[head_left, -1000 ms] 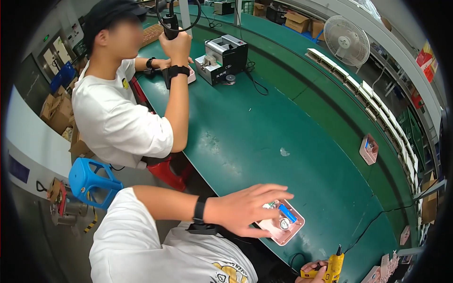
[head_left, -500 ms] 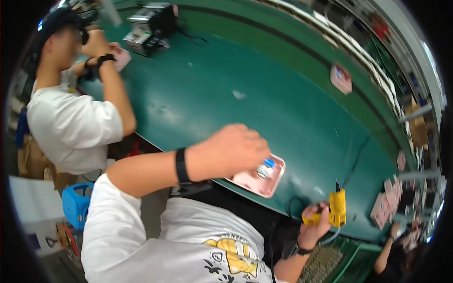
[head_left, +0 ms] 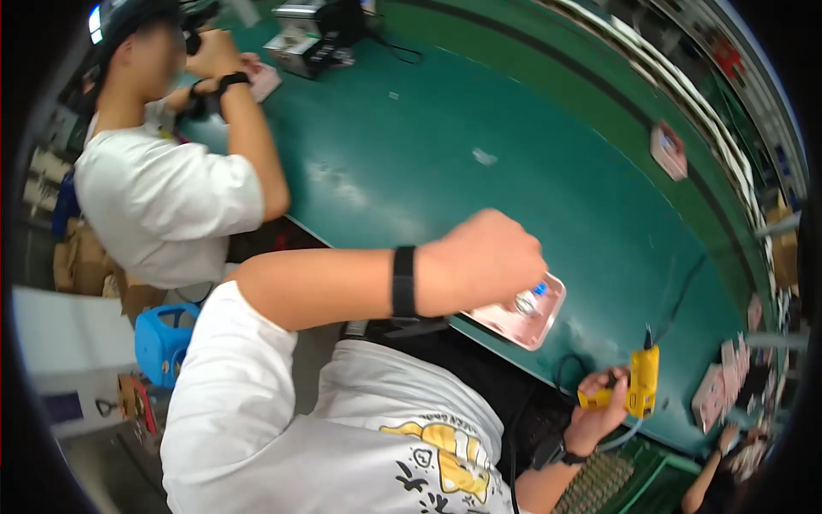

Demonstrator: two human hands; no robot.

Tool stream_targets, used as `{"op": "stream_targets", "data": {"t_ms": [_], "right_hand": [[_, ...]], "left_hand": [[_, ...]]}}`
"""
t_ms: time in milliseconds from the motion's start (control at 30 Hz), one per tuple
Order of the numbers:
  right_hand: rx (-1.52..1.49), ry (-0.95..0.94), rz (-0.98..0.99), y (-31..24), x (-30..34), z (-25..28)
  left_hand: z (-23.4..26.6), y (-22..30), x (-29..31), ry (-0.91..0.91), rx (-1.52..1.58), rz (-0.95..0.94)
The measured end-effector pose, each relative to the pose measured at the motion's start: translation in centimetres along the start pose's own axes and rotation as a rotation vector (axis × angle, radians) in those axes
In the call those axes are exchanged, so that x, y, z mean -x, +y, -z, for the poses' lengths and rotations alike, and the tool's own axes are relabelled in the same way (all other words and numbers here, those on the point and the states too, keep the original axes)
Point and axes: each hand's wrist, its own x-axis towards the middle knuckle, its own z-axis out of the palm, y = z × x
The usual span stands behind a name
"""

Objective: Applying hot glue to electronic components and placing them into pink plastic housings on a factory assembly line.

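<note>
My left hand [head_left: 484,261], with a black band at its wrist, is curled closed over the left part of a pink tray-like shell [head_left: 511,328] at the table's near edge. Its back faces up, hiding the fingertips and anything in them. Beside the knuckles, a small white part with a blue piece [head_left: 533,295] sits inside the shell. Farther right, my right hand [head_left: 604,415] grips the handle of a yellow glue gun [head_left: 644,381]. The gun's dark nozzle points away from me, and a pale, bent stick trails from its rear.
A co-worker in a white shirt [head_left: 171,197] sits at the left, holding a pink piece [head_left: 264,83]. Metal equipment [head_left: 300,38] stands at the back of the green table [head_left: 385,146]. Another pink shell [head_left: 668,152] lies far right; several pink pieces [head_left: 715,394] are stacked nearer. A blue stool [head_left: 161,347] stands left.
The whole view has shifted, so things appear farther right and slightly higher. My left hand stays closed over the pink shell, and my right hand still holds the glue gun.
</note>
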Motion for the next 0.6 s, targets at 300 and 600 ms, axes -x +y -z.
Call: {"op": "stream_targets", "data": {"t_ms": [300, 600], "right_hand": [[-0.046, -0.062, 0.018, -3.4, 1.8, -3.8], [0.081, -0.245, -0.061, -3.8, 0.6, -6.9]], "left_hand": [[-0.1, 0.1, 2.6, 0.207, 0.117, 0.095], [-5.3, 3.1, 5.7, 0.69, 0.901, 0.423]]}}
